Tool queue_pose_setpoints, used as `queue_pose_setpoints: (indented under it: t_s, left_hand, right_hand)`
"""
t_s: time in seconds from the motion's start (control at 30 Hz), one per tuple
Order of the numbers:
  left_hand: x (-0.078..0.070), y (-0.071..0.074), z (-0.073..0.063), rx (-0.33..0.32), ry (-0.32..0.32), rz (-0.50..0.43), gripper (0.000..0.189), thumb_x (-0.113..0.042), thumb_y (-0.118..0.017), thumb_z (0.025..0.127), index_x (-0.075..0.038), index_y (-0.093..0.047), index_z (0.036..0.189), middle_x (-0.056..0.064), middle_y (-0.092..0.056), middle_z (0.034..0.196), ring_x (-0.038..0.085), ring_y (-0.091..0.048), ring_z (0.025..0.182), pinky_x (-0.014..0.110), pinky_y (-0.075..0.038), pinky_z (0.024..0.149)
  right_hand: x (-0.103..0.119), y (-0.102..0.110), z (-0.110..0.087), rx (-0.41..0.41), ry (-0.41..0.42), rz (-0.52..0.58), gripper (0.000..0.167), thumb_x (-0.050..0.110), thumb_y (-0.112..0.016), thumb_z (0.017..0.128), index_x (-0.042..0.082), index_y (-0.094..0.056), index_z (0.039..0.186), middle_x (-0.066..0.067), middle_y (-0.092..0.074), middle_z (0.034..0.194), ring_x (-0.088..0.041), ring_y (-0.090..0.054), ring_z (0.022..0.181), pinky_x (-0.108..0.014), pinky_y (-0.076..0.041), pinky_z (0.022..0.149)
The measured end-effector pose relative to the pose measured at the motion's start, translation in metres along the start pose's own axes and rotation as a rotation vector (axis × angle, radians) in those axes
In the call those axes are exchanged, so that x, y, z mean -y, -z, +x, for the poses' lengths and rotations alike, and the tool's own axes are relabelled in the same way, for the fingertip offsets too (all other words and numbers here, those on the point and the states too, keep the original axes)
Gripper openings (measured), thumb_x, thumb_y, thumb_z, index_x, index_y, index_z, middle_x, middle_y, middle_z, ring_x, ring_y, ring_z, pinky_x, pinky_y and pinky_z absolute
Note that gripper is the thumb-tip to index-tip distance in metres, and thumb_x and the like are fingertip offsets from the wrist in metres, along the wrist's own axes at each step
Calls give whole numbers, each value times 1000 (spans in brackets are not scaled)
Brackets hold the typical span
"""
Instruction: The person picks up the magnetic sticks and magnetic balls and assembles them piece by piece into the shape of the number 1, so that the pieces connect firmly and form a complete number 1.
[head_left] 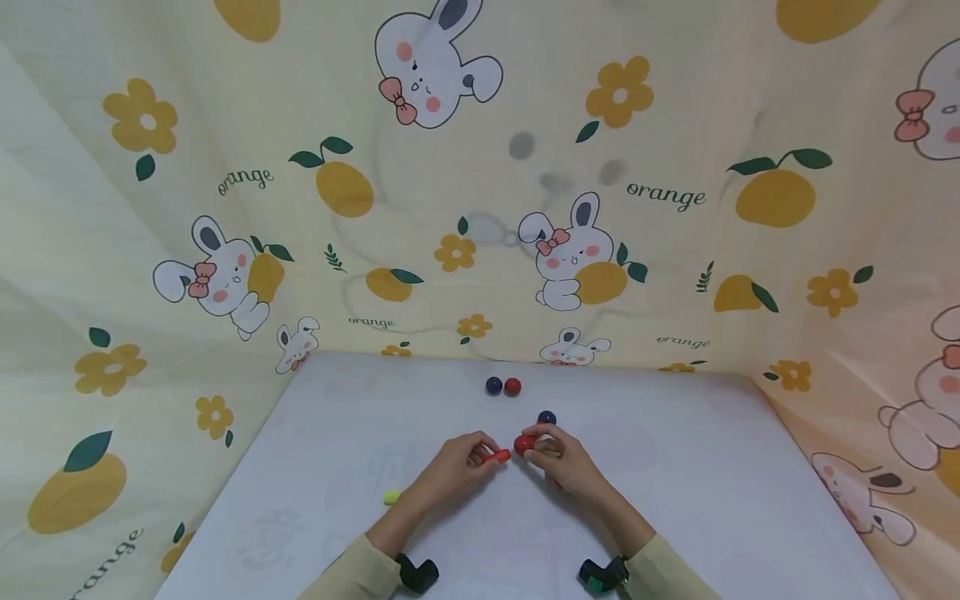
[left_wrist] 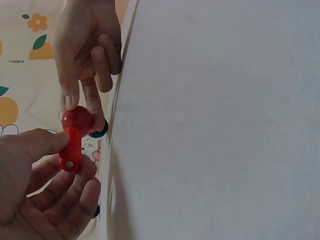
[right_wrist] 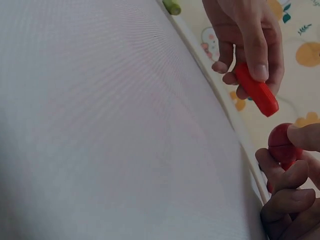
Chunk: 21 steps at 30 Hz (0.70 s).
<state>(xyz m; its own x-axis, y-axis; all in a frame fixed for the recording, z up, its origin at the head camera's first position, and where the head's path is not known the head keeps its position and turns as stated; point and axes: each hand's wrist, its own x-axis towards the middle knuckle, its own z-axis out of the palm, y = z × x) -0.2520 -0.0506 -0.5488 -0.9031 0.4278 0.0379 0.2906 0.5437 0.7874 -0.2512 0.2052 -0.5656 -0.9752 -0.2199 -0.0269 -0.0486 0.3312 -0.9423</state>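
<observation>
My left hand pinches a short red rod between thumb and fingers. A small silvery dot shows at one end of the rod in the left wrist view. Opposite it, my right hand grips a glossy red ball with thumb and fingertips. In the head view a narrow gap separates rod and ball. More red shows just under the ball in the right wrist view, but fingers hide what it is. A dark blue ball appears just beyond the right fingers; whether it touches anything held, I cannot tell.
Farther back on the white table sit another dark blue ball and a red ball, side by side. A yellow-green piece lies by the left forearm, partly covered. Patterned cloth rises behind the table and at both sides.
</observation>
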Motion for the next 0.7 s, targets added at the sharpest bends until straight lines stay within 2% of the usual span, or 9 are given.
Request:
queue_pose_setpoints:
  t_s: [0.13, 0.27, 0.5, 0.7]
  left_hand:
    - [-1, -3, 0, -12, -1, -21, 20, -16, -81, 98, -16, -71, 115, -4, -73, 99, 10, -67, 88, 30, -58, 82]
    - [-4, -5, 0, -17, -1, -29, 20, -18, -81, 98, -15, -71, 115, -4, -73, 98, 10, -67, 87, 29, -58, 81]
    - [-8, -11, 1, -39, 8, -27, 19, -20, -80, 99, -15, -71, 115, -4, -72, 98, 9, -67, 86, 27, -58, 80]
    - [-10, -16, 2, -55, 9, -30, 17, -19, -78, 100, -15, -69, 114, -5, -71, 97, 8, -66, 86, 26, -57, 79]
  right_hand:
    - [-3, 0, 1, 9, 26, -2, 34, 20, -76, 102, 15, -67, 134, -14, -69, 130, -34, -66, 119, -37, -53, 81]
    - [-2, 0, 1, 9, 16, 11, 35, 19, -76, 102, 15, -66, 135, -13, -70, 127, -32, -66, 116, -36, -53, 79]
    - [0, 0, 0, 35, -14, 28, 38, 20, -75, 103, 14, -64, 138, -14, -73, 117, -21, -58, 76, -29, -46, 59]
    - [0, 1, -1, 55, -2, 47, 39, 21, -75, 103, 14, -63, 139, -15, -73, 115, -18, -51, 63, -27, -43, 55]
